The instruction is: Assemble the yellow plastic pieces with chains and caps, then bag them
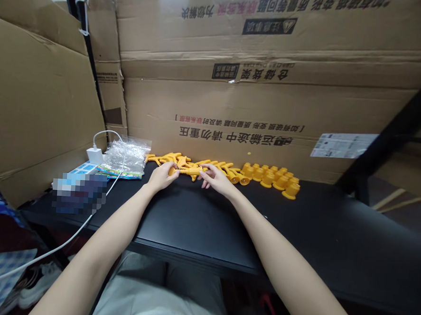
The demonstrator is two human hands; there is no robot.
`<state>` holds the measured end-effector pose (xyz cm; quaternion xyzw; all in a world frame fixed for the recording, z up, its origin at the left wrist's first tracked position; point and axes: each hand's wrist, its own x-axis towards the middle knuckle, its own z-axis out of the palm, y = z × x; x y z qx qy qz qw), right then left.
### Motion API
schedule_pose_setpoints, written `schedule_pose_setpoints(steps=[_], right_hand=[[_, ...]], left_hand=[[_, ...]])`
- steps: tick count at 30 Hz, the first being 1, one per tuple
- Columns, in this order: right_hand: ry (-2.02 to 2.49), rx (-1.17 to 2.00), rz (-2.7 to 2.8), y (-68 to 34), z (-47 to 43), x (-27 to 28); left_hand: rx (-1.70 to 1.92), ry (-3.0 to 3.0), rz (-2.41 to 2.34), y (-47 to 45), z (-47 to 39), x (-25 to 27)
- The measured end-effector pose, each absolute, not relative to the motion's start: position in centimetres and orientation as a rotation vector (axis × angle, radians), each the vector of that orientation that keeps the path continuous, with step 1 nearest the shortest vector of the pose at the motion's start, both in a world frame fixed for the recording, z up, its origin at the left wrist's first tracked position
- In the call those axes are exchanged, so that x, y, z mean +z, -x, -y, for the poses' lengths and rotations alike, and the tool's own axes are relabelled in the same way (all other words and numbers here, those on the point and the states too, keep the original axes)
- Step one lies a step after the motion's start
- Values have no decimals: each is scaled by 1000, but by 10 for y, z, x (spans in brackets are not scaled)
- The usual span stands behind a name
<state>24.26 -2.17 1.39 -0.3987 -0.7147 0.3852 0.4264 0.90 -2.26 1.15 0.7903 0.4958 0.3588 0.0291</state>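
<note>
Between my two hands, over the back of the black table, is a yellow branched plastic piece. My left hand is closed on its left end, with a small yellow part showing by the fingertips. The fingers of my right hand pinch the right end. Right behind them lies a pile of yellow branched pieces, partly hidden by my hands. Several yellow cup-shaped pieces stand in a cluster to the right of my right hand.
A cardboard wall rises behind the table. On the left are clear plastic bags, a white charger with a cable running off the table's edge, and a blurred-out item. A black shelf post leans at right.
</note>
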Motion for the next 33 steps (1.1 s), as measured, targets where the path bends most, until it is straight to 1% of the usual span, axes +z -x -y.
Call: schedule_pose_setpoints(steps=[15,23,33], right_hand=[[1138,1093,1660,-237,26,17],[1126,1254,1628,-244,33,29],[1144,1216,1644,-245,31,27]], left_hand=[[1091,-2467,-1500,-11,25,13],[1146,-2473,-1469,-12,27,11],[1160,-2486,-1449,-12,28,13]])
